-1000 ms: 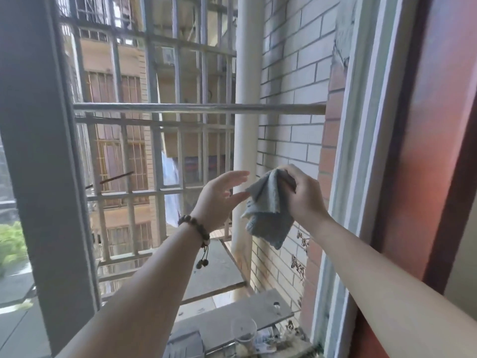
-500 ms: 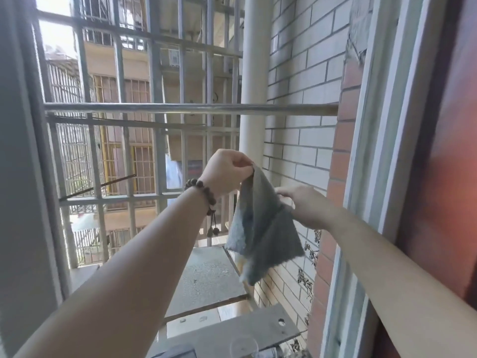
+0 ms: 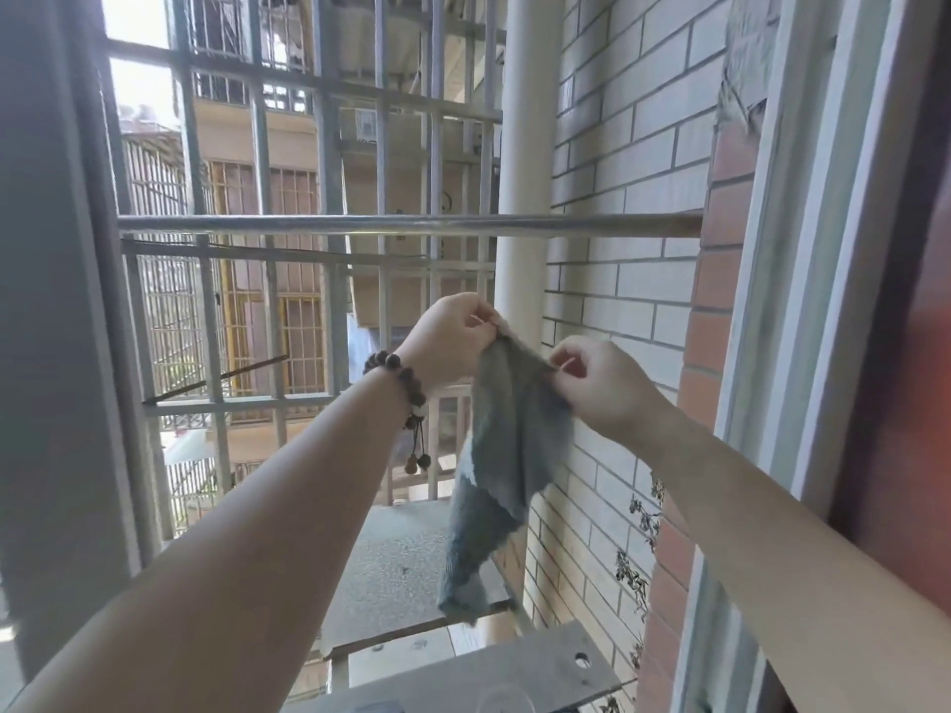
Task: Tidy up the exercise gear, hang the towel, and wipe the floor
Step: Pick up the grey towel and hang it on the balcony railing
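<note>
— Where's the towel point(image 3: 507, 455) right now?

— Out through the window opening, well below the horizontal metal rail point(image 3: 411, 224) and just in front of the brick wall point(image 3: 622, 280). My left hand point(image 3: 453, 342) pinches one end of its top edge, fingers curled tight; my right hand point(image 3: 602, 388) pinches the same edge close beside it. The rest hangs free in a crumpled point.

— How will it handle?

— I'd judge it light and limp, a thin soft cloth that folds wherever it isn't held. No weight to worry about, but it won't keep a shape.

— So where should you hold it?

— By the two top corners, I think, hands spread apart so the edge pulls straight before it goes over the rail. Bunched like this it could slip off.
</note>
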`<state>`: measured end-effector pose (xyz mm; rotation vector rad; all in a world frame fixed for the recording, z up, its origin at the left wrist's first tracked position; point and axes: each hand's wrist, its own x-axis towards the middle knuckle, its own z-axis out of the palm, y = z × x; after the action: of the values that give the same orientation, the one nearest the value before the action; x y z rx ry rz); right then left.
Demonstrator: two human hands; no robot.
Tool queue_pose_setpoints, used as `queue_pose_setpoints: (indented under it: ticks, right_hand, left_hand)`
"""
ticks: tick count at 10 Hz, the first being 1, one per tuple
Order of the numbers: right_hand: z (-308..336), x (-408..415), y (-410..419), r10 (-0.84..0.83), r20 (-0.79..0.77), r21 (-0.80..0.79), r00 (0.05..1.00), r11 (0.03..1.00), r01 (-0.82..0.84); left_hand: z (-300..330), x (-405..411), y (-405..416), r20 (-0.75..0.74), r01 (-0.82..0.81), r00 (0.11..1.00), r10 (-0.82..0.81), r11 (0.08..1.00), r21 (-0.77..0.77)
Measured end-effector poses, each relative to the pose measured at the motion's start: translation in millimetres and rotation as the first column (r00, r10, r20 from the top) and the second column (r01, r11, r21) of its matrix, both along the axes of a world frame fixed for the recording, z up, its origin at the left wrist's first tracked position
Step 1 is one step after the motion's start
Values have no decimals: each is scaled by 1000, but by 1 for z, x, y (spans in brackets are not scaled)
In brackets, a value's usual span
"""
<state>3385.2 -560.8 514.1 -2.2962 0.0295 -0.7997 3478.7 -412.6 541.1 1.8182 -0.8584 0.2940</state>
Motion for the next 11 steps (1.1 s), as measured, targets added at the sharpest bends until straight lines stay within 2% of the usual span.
queue_pose_setpoints:
  ticks: [1, 2, 3, 4, 5, 6, 7, 8, 9, 10, 11]
  right_hand:
    - [16, 6, -3, -89, 116, 66, 989, 994, 82]
    - [38, 12, -9, -77, 178, 50, 981, 996, 69]
    - [55, 13, -15, 5, 173, -9, 985, 1000, -4]
    - [68, 12, -23, 12, 201, -22, 980, 1000, -8]
    - [76, 11, -37, -32, 202, -50, 979, 998, 43]
    - [84, 9, -49, -94, 230, -148, 969, 980, 131]
    - [95, 7, -53, -178, 312, -274, 933, 924, 268]
    - [110, 16, -56, -271, 386, -323, 882, 856, 404]
    - [125, 33, -63, -384, 382, -296, 841, 811, 505]
    - [140, 48, -69, -532, 431, -235, 729, 714, 659]
    - [156, 68, -74, -588, 372, 6, 718, 775, 632]
  left_hand:
    - [-4, 8, 10, 37, 6, 999, -10, 996, 87]
    - [-1, 14, 24, 172, -28, 985, -9, 976, 216]
    - [4, 24, 37, 191, -34, 981, -29, 947, 318]
    - [4, 40, 48, 163, -76, 986, 25, 944, 321]
    - [2, 60, 52, 126, -160, 983, 137, 966, 203]
    - [10, 69, 53, 124, -204, 973, 193, 976, 82]
    - [28, 80, 52, 230, -347, 912, 340, 938, -12]
    - [50, 90, 46, 276, -425, 859, 430, 901, -81]
    - [72, 100, 34, 174, -486, 847, 502, 865, -128]
    - [91, 113, 23, -102, -381, 925, 367, 897, -225]
    - [105, 120, 17, -339, -111, 939, -58, 882, -457]
